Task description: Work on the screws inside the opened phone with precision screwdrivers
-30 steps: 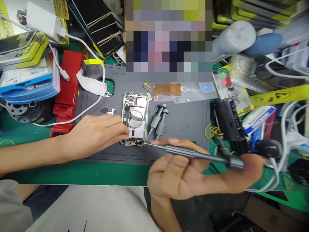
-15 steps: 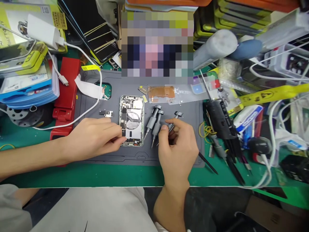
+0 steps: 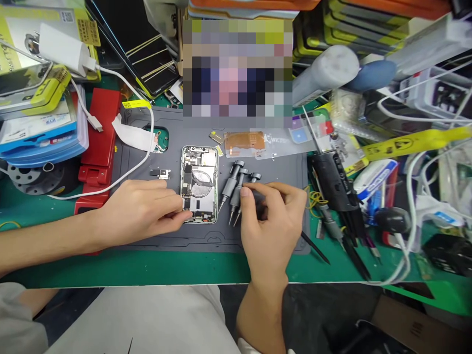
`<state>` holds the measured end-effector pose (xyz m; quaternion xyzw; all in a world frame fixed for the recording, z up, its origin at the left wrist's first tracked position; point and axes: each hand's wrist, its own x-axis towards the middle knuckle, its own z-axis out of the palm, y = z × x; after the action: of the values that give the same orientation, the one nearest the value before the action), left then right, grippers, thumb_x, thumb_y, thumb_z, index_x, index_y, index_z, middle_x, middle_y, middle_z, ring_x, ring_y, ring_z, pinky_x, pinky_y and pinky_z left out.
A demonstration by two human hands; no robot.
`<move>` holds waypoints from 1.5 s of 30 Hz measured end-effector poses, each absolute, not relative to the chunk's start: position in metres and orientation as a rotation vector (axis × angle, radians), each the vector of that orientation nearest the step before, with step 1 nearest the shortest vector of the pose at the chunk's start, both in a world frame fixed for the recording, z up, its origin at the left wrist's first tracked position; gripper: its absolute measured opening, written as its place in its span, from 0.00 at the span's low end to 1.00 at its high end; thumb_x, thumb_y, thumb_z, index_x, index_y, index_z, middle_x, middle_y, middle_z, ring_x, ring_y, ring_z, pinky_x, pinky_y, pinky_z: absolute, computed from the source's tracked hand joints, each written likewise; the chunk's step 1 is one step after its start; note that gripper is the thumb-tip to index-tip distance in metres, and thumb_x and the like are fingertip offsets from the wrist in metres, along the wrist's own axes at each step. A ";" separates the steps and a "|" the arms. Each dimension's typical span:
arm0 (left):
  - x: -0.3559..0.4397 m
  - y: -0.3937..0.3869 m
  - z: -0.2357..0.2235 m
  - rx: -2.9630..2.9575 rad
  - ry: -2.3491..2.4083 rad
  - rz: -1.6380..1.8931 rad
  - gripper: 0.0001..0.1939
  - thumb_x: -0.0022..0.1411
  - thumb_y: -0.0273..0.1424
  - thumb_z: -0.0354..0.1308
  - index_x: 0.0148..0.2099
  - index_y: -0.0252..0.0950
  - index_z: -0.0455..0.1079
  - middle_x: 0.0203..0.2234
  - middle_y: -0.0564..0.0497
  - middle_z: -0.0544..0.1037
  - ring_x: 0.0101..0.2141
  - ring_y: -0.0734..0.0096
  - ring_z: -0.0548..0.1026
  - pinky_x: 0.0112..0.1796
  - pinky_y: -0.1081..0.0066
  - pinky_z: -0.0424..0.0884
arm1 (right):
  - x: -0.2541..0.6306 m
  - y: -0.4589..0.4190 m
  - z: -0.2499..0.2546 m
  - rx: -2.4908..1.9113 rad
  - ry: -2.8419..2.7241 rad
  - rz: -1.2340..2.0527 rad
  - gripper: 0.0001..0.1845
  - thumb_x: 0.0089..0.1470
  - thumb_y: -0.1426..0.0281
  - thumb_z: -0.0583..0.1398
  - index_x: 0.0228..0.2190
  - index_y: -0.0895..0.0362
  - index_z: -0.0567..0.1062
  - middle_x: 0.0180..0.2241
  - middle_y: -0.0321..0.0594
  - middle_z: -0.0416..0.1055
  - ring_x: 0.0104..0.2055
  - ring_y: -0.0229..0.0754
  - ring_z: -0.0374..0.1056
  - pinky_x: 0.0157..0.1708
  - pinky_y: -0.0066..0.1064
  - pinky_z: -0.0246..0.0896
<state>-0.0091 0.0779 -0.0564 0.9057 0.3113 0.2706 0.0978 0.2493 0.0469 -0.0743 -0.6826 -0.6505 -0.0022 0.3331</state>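
An opened phone (image 3: 206,201), its inner parts bare, lies upright on the grey work mat (image 3: 147,242). My left hand (image 3: 147,209) has curled fingers, and its thumb and fingertips grip the phone's lower left edge. Three grey precision screwdrivers lie close together to the right of the phone, tips toward me: a left screwdriver (image 3: 229,186), a middle screwdriver (image 3: 236,196) and a right screwdriver (image 3: 255,177). On the right one, the thumb and index finger of my right hand (image 3: 275,216) are closed, hiding part of its shaft. A small metal-and-black phone part (image 3: 161,174) rests left of the phone.
An orange-brown film sheet (image 3: 245,143) lies behind the screwdrivers. A white cable (image 3: 127,172) loops over the mat's left side near a red tool (image 3: 98,132). At right are a black holder (image 3: 329,179) with tools and black tweezers (image 3: 315,247). Boxes (image 3: 40,123) are stacked at left.
My right hand has brought the right screwdriver leftward, alongside the other two, and its fingers have shifted slightly. My left hand stays at the phone. The whole view has drifted a little.
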 end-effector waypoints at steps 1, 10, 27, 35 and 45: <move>-0.009 0.078 -0.056 2.682 0.924 0.799 0.19 0.77 0.32 0.55 0.30 0.37 0.67 0.21 0.57 0.66 0.24 0.74 0.65 0.27 0.69 0.58 | 0.249 0.047 -0.073 -1.801 -1.699 -0.005 0.17 0.67 0.55 0.63 0.44 0.55 0.83 0.46 0.48 0.71 0.49 0.49 0.70 0.42 0.39 0.68; -0.010 0.079 -0.057 2.679 0.947 0.790 0.19 0.77 0.33 0.54 0.30 0.38 0.63 0.21 0.57 0.64 0.24 0.72 0.63 0.26 0.68 0.57 | 0.241 0.054 -0.061 -1.842 -1.638 0.195 0.12 0.62 0.59 0.69 0.41 0.54 0.84 0.42 0.40 0.69 0.44 0.45 0.70 0.42 0.39 0.66; -0.010 0.078 -0.058 2.643 0.993 0.759 0.18 0.79 0.35 0.51 0.32 0.37 0.67 0.23 0.56 0.66 0.23 0.74 0.66 0.26 0.71 0.59 | 0.242 0.051 -0.060 -1.536 -1.392 0.473 0.06 0.63 0.65 0.65 0.39 0.55 0.77 0.42 0.39 0.77 0.32 0.34 0.66 0.34 0.29 0.62; -0.011 0.076 -0.059 2.542 0.978 0.777 0.11 0.78 0.33 0.52 0.39 0.37 0.69 0.27 0.57 0.72 0.27 0.75 0.72 0.29 0.73 0.63 | 0.242 0.046 -0.067 -1.427 -1.335 0.544 0.09 0.65 0.63 0.65 0.40 0.56 0.74 0.37 0.41 0.82 0.33 0.37 0.74 0.30 0.28 0.66; -0.010 0.077 -0.059 2.541 1.095 0.774 0.09 0.79 0.36 0.54 0.45 0.37 0.69 0.33 0.56 0.79 0.31 0.73 0.77 0.31 0.71 0.65 | 0.237 0.049 -0.067 -1.341 -1.307 0.302 0.26 0.65 0.70 0.63 0.61 0.53 0.65 0.34 0.36 0.75 0.25 0.37 0.69 0.20 0.28 0.63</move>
<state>-0.0096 0.0768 -0.0585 0.8766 0.3775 0.2669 0.1337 0.2374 0.0492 -0.0671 -0.5746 -0.5597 0.1292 0.5830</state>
